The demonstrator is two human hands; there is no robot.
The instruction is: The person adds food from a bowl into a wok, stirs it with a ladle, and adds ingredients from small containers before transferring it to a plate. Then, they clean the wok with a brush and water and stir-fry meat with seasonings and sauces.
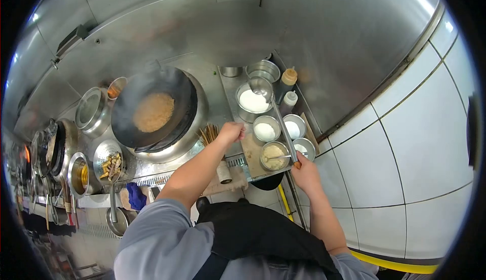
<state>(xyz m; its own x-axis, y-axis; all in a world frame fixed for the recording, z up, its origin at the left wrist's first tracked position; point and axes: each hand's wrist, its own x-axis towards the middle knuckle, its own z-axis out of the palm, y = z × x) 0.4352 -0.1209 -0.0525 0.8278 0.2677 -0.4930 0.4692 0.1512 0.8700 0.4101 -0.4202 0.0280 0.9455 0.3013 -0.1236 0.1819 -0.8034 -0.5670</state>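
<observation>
My right hand (pixel 307 172) is wrapped round the wooden end of a long metal ladle (pixel 284 123). The ladle's bowl hangs over a metal pot of white contents (pixel 253 101). My left hand (pixel 232 132) is closed over the counter, between the wok and the seasoning containers; anything inside its fingers is hidden. Beside its forearm is a bamboo brush (pixel 209 133), partly covered by the arm. A steaming black wok (pixel 126 120) on the stove holds brown food (pixel 154 112). Below the ladle are smaller containers of white powder (pixel 264 130) and a pale yellow seasoning (pixel 273 156).
Two squeeze bottles (pixel 289 77) stand near the back wall. Left of the wok are a lidded metal pot (pixel 92 110) and a perforated strainer (pixel 108 152) with cut pieces in it. A blue cloth (pixel 136 196) lies on the front edge. White tiled wall (pixel 420 128) closes the right.
</observation>
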